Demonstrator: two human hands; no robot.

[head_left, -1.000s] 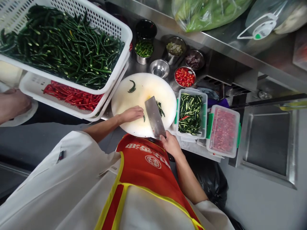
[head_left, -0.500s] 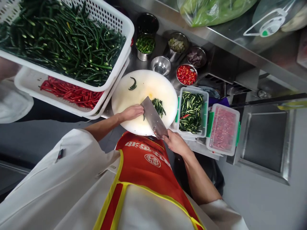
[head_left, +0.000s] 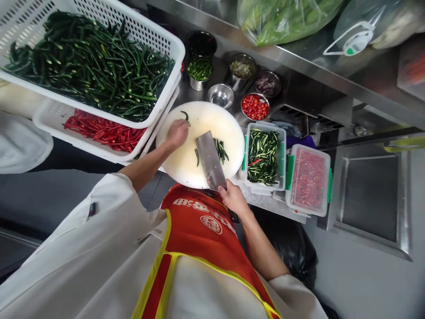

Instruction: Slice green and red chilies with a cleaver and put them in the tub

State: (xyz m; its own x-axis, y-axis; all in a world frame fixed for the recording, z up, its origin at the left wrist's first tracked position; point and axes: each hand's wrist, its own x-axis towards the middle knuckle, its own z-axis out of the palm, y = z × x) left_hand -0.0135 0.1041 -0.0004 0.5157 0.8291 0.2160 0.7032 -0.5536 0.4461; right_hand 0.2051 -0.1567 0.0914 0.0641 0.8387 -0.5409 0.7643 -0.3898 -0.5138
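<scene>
On the round white cutting board (head_left: 169, 164), my left hand (head_left: 178, 134) is at the upper left, its fingers curled over the lower end of a curved green chili (head_left: 185, 116). My right hand (head_left: 233, 196) grips the handle end of a cleaver (head_left: 210, 160) at the board's near edge. The wide blade lies slanted across the board, flat side up. Against its right side are several cut green chili pieces (head_left: 220, 149). A single green chili piece (head_left: 197, 157) lies just left of the blade.
At left, a white basket of green chilies (head_left: 109, 66) sits above one of red chilies (head_left: 102, 133). Behind the board stand metal cups, a bowl (head_left: 221, 96) and chopped red chilies (head_left: 255, 107). To the right are a tub of sliced green chilies (head_left: 264, 155) and a lidded meat-coloured box (head_left: 308, 177).
My left hand has moved up and left from beside the blade to the curved chili, uncovering the single piece. The cleaver has shifted slightly left, still in my right hand.
</scene>
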